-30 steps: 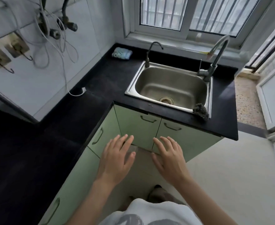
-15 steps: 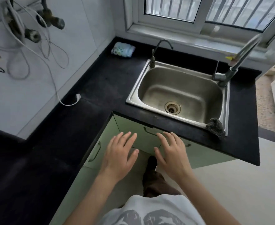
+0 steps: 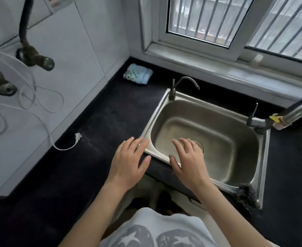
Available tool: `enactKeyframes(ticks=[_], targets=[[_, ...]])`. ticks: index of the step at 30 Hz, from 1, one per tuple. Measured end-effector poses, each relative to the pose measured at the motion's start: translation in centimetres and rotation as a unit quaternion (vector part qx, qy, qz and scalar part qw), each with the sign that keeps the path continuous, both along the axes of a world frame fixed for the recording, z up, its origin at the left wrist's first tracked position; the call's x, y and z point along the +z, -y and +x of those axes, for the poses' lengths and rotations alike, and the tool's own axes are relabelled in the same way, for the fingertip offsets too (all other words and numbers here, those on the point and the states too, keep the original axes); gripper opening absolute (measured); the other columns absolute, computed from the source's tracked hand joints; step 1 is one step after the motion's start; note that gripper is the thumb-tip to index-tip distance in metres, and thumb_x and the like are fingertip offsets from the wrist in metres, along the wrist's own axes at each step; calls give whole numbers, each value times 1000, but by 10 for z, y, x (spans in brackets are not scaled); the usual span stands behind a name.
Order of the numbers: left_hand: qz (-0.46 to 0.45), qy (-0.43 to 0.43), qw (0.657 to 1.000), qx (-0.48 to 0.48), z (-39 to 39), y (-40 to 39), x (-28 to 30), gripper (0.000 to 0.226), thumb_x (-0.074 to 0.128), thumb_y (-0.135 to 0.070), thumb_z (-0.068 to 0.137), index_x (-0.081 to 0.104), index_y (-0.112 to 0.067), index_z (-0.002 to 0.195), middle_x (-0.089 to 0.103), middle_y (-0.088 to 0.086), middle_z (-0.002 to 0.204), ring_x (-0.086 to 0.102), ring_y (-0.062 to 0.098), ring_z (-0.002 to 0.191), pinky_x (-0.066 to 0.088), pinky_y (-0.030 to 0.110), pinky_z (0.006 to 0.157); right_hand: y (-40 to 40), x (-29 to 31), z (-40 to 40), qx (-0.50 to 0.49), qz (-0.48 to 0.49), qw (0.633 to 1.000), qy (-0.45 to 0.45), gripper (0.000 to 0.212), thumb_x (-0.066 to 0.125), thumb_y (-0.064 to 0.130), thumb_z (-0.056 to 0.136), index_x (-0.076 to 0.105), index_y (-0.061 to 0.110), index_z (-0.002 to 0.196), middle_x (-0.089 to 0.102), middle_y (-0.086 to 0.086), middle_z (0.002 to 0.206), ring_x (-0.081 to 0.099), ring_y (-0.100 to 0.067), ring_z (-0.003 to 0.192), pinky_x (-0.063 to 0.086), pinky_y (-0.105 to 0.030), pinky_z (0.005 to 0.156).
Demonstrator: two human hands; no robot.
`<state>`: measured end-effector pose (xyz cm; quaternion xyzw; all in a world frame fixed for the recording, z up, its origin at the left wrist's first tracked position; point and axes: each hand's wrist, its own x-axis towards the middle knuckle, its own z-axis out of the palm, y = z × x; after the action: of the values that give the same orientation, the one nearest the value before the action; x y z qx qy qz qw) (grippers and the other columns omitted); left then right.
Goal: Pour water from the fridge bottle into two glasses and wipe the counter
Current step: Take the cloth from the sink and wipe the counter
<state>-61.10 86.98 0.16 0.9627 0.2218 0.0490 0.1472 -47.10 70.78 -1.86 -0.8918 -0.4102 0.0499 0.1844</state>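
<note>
Head view, left to right: white cable trails onto the black counter, which looks matte and dark. A folded pale-blue patterned cloth lies in its back corner; no writing is legible. My left hand and right hand hover flat, fingers spread, empty, over the steel sink edge.

Black counter running along two walls and meeting in a corner. Set into it, a metal sink with a dark scrubber on its near rim. Also lying on top: a folded blue cloth in the far corner and a white plug with its cord.
</note>
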Motion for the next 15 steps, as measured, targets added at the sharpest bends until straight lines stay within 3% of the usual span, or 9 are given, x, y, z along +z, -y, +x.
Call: enactKeyframes(ticks=[15], targets=[[6, -24, 998, -59, 68, -147, -30, 55, 33, -47, 94, 44, -21, 142, 51, 3, 140, 41, 25, 134, 31, 42, 112, -141, -20, 52, 0, -48, 999, 8, 52, 38, 43, 93, 54, 13, 132, 58, -13, 128, 51, -34, 121, 44, -51, 97]])
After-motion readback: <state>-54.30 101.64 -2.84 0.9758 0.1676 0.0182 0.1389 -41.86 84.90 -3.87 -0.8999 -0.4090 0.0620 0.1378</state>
